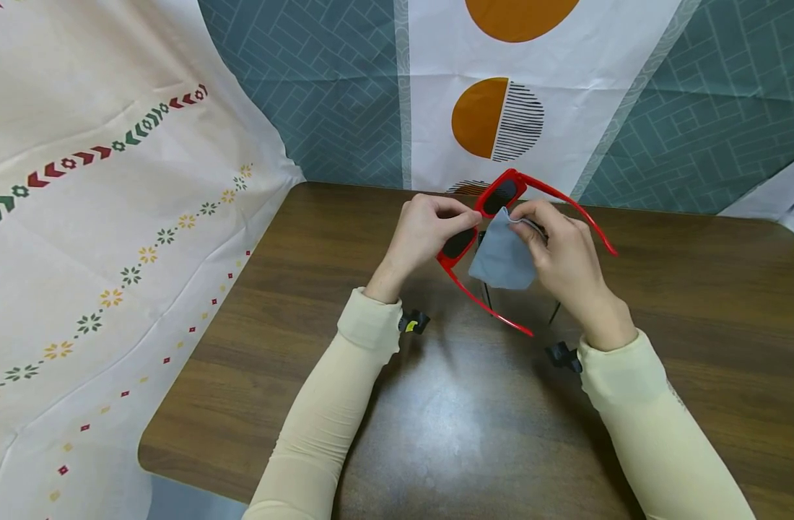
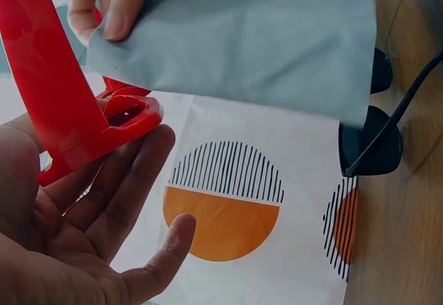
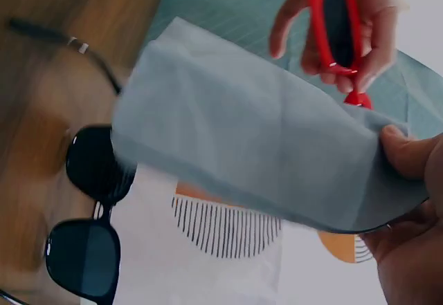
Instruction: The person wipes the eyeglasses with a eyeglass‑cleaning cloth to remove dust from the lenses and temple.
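Note:
My left hand (image 1: 426,230) grips red-framed sunglasses (image 1: 501,196) near the bridge, holding them above the table with both temples spread out. A grey-blue cloth (image 1: 506,256) hangs from my right hand (image 1: 562,249), which pinches its upper edge between thumb and fingers. The cloth is close in front of the red frame; whether it touches a lens I cannot tell. Black sunglasses (image 3: 83,256) stand on the table beyond the cloth, largely hidden by it in the head view. In the left wrist view a red temple (image 2: 52,77) crosses in front of the palm.
The wooden table (image 1: 254,361) has rounded corners. Behind it hangs a patterned cloth (image 1: 345,94) with orange and striped circles. A white embroidered curtain (image 1: 111,238) drapes along the left side. Black camera mounts (image 1: 564,357) sit on both wrists.

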`<state>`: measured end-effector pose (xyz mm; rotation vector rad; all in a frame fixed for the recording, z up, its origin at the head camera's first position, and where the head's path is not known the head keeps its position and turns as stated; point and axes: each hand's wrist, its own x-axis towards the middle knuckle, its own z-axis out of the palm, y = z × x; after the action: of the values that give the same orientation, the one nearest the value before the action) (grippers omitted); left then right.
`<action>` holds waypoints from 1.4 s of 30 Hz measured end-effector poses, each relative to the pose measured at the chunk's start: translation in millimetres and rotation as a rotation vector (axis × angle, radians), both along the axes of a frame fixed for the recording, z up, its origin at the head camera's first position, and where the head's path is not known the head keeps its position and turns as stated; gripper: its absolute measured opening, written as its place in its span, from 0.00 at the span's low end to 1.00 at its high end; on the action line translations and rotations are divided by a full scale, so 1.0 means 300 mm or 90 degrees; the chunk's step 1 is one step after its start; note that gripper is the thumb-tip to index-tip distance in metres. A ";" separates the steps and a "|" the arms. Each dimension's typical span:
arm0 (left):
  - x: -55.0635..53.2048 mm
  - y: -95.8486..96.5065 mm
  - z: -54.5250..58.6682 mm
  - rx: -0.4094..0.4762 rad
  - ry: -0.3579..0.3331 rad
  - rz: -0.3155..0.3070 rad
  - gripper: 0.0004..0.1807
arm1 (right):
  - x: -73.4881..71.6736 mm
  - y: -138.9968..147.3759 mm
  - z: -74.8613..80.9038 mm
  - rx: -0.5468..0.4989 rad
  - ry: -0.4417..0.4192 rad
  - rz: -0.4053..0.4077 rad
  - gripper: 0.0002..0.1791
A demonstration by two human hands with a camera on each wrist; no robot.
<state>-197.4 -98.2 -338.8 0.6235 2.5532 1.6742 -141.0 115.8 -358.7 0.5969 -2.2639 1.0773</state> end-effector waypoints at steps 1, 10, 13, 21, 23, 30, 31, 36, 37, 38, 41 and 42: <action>0.001 0.000 0.000 -0.001 0.001 -0.001 0.10 | -0.001 -0.001 -0.002 0.008 0.017 -0.001 0.09; -0.001 0.000 0.002 -0.005 0.004 0.010 0.10 | 0.001 0.005 0.003 -0.001 0.024 0.011 0.09; -0.001 -0.001 0.001 0.000 0.005 0.014 0.10 | 0.000 0.011 0.006 -0.010 -0.019 0.029 0.09; -0.005 -0.004 0.000 0.046 -0.008 0.037 0.09 | 0.003 0.046 0.029 0.033 -0.096 -0.019 0.08; -0.005 -0.006 0.001 0.048 -0.011 0.040 0.09 | 0.005 0.057 0.035 0.050 -0.096 -0.042 0.10; -0.002 -0.011 0.005 0.042 -0.014 0.038 0.09 | 0.010 0.092 0.051 0.101 -0.113 -0.102 0.10; -0.002 -0.012 0.006 0.042 -0.014 0.039 0.09 | 0.007 0.099 0.052 0.083 -0.140 -0.098 0.10; -0.005 -0.017 0.005 0.040 -0.008 0.040 0.09 | -0.013 0.123 0.049 -0.111 -0.320 -0.045 0.13; -0.006 -0.018 0.004 0.039 -0.005 0.041 0.09 | -0.017 0.123 0.047 -0.156 -0.347 -0.029 0.13; -0.007 -0.018 0.003 0.038 -0.004 0.041 0.09 | -0.020 0.122 0.044 -0.202 -0.370 -0.015 0.14; -0.009 -0.020 0.001 0.040 -0.003 0.039 0.10 | -0.029 0.113 0.035 -0.323 -0.412 0.030 0.15; -0.009 -0.020 0.001 0.042 -0.004 0.038 0.10 | -0.031 0.109 0.032 -0.359 -0.418 0.050 0.15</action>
<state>-200.1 -104.3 -338.4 0.5498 2.5467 1.7818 -150.3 148.6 -349.2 0.0929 -2.2687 2.0841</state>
